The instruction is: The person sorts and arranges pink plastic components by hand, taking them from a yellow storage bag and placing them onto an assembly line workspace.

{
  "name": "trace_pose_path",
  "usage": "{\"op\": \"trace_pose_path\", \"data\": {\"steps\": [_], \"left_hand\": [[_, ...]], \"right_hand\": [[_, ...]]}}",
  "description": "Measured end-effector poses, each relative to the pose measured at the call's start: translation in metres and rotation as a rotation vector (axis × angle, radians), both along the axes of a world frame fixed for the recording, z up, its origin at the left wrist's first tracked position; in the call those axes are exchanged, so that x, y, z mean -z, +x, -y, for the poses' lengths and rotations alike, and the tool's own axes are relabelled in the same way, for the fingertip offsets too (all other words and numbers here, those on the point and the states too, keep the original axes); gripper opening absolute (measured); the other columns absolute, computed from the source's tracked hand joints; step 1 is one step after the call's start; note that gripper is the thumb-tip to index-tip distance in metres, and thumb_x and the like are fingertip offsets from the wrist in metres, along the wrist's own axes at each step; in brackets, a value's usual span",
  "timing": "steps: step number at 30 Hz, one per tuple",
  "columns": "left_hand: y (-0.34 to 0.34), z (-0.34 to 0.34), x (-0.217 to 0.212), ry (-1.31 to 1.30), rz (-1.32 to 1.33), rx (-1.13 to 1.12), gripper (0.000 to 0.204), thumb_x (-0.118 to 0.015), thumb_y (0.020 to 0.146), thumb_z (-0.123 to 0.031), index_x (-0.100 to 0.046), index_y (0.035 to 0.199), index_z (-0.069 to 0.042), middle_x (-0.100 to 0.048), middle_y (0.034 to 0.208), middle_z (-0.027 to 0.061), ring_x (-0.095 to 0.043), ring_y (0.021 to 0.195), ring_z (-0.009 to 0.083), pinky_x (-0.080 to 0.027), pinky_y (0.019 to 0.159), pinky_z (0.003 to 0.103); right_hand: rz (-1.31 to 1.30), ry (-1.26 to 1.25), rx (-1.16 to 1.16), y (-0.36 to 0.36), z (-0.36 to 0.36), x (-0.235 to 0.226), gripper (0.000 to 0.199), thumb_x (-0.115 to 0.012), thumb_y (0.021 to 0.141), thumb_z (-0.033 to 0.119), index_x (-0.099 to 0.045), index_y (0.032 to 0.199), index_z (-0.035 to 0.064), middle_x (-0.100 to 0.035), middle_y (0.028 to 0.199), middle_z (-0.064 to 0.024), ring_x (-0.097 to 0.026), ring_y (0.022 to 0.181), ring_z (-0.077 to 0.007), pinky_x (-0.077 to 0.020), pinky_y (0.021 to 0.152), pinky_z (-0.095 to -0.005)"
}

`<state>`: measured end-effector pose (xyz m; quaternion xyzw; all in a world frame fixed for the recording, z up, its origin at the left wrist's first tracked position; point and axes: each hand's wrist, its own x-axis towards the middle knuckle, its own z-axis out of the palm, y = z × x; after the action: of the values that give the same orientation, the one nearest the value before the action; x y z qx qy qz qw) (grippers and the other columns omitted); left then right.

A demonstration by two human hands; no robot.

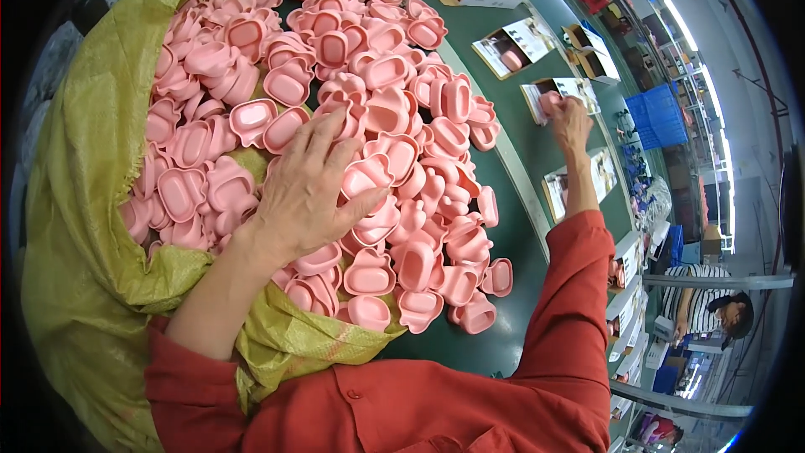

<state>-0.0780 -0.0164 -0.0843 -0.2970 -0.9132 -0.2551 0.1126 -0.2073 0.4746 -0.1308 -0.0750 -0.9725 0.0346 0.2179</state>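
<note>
My left hand (306, 189) lies palm down with its fingers spread on a heap of small pink bowl-shaped pieces (387, 71). Each piece has a shallow hollow, and several have wavy, ear-like rims. Far out to the right, my right hand (572, 124) reaches over an open box (530, 101), its fingers closed on one pink bowl-shaped piece (549, 104). My fingers hide part of that piece. A yellow-green woven sack (84, 159) lies opened around the left and near sides of the heap.
More open boxes (511, 44) with printed flaps line the green belt (495, 21), some holding pink pieces. A metal rail (521, 180) runs between heap and boxes. Beyond are a blue crate (656, 116) and a person in a striped top (692, 302).
</note>
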Motion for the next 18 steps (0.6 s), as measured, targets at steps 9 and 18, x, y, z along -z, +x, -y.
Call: {"op": "trace_pose_path", "data": {"steps": [9, 18], "left_hand": [[0.004, 0.005, 0.000, -0.058, 0.028, -0.048, 0.058, -0.072, 0.088, -0.042, -0.058, 0.125, 0.000, -0.041, 0.148, 0.0241, -0.044, 0.134, 0.0413, -0.041, 0.108, 0.049], [-0.001, -0.003, -0.001, -0.005, 0.037, -0.004, 0.059, -0.072, 0.088, -0.043, -0.058, 0.125, 0.001, -0.041, 0.147, 0.0252, -0.044, 0.133, 0.0430, -0.040, 0.109, 0.050]], "right_hand": [[0.099, -0.273, -0.676, 0.052, 0.135, -0.019, 0.020, -0.077, 0.081, 0.012, -0.068, 0.098, 0.0036, -0.059, 0.135, -0.0117, -0.053, 0.128, -0.0330, -0.0397, 0.108, -0.0458], [-0.152, -0.308, -0.255, 0.016, 0.043, 0.010, 0.026, -0.079, 0.081, 0.030, -0.077, 0.082, 0.0042, -0.070, 0.114, -0.0178, -0.067, 0.104, -0.0370, -0.0509, 0.092, -0.0449]]}}
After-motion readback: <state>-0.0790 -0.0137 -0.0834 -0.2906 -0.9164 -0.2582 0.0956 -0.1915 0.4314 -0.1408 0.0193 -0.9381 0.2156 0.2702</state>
